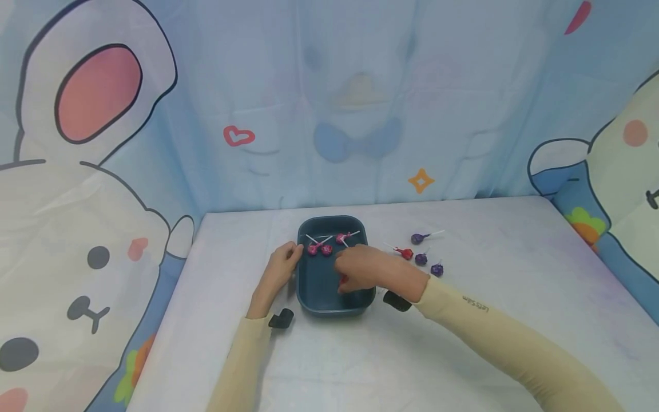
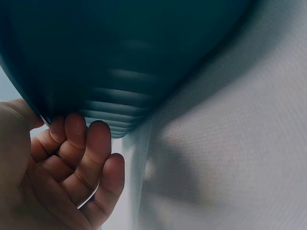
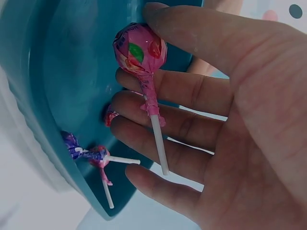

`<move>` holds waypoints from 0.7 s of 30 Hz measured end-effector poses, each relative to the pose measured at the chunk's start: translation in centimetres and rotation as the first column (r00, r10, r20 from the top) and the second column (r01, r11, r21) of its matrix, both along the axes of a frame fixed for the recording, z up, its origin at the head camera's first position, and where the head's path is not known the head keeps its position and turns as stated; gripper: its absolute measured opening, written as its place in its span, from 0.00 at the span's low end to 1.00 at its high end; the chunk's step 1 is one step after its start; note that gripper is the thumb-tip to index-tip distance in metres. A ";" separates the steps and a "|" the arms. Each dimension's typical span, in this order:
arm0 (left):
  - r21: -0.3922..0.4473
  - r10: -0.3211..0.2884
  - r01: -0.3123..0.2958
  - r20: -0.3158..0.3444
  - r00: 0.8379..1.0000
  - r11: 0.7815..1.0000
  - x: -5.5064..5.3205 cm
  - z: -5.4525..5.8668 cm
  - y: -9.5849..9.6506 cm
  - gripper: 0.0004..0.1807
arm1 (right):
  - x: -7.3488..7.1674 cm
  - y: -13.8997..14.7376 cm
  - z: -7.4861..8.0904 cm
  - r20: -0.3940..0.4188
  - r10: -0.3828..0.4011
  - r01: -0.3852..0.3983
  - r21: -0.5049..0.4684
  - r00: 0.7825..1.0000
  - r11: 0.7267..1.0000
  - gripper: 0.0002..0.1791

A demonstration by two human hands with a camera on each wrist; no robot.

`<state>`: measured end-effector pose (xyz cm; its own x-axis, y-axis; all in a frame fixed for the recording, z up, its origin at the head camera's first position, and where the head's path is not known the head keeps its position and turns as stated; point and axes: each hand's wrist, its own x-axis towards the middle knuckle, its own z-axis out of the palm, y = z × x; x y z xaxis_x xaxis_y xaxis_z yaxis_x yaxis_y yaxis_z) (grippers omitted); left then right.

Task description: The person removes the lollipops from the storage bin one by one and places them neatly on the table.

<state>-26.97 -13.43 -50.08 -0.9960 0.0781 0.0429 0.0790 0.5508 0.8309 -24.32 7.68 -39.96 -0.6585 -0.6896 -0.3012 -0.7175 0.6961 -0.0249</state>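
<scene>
- Your right sleeve [image 1: 509, 343] reaches across the white table [image 1: 206, 320].
- Your right hand [image 1: 362, 266] pinches one pink lollipop [image 3: 142, 50] over the dark tray [image 1: 320, 289].
- Your left hand [image 1: 282, 264] grips this tray's side.

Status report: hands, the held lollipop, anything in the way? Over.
Left hand gripping dark teal rectangular tray at its left side. Right hand holding pink-wrapped round lollipop over tray. Nothing visibly blocking.

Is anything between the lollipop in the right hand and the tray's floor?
Nothing visible: the right hand holds the pink lollipop over the tray, though covering part of it; lollipops inside lie toward its far end.
</scene>
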 end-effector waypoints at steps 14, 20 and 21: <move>0.004 -0.001 0.000 0.013 1.000 1.000 0.0 0.1 0.0 0.18 | -0.8 1.8 0.6 0.012 -0.020 0.021 -0.068 1.000 0.997 0.16; 0.011 0.003 -0.003 0.002 1.000 1.000 0.0 0.0 0.0 0.17 | -0.9 3.0 0.5 0.004 -0.043 0.043 -0.116 0.999 0.992 0.14; 0.012 0.003 -0.003 0.003 1.000 1.000 0.0 0.0 0.0 0.17 | -0.9 3.2 0.5 0.001 -0.045 0.045 -0.123 0.999 0.991 0.14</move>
<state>-26.99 -13.47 -50.12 -0.9964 0.0743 0.0411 0.0749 0.5406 0.8379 -25.19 10.90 -39.44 -0.6899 -0.6913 -0.2149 -0.6859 0.7191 -0.1115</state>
